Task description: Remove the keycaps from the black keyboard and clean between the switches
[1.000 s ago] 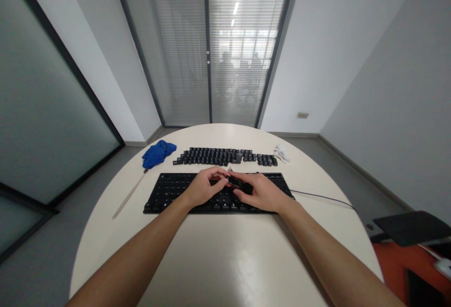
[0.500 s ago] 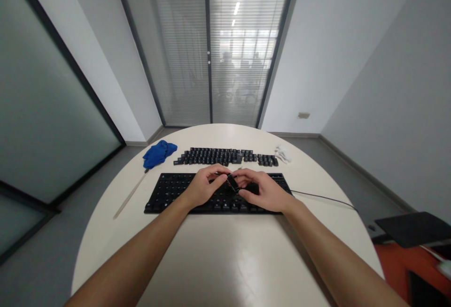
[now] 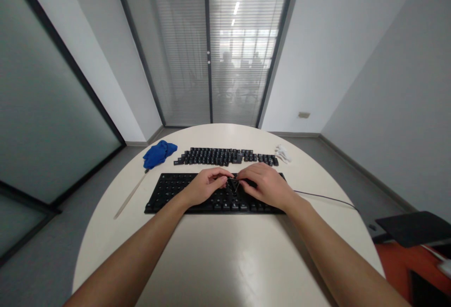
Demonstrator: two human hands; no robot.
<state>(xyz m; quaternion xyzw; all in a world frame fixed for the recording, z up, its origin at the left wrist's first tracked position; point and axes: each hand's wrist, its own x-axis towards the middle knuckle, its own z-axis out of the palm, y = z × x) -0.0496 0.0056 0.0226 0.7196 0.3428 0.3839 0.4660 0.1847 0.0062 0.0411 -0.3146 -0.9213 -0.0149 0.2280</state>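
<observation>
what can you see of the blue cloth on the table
The blue cloth looks like soft fabric, plain and deep blue. It lies crumpled in a loose heap near the far left edge of the table, left of the loose keycaps. The upper end of a thin, pale stick meets its lower edge. Neither hand touches it.

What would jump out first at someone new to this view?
Probably the bright blue cloth at the round table's far left. Then the black keyboard under both hands, and beyond it the rows of loose keycaps, with crumpled white material to their right.
</observation>
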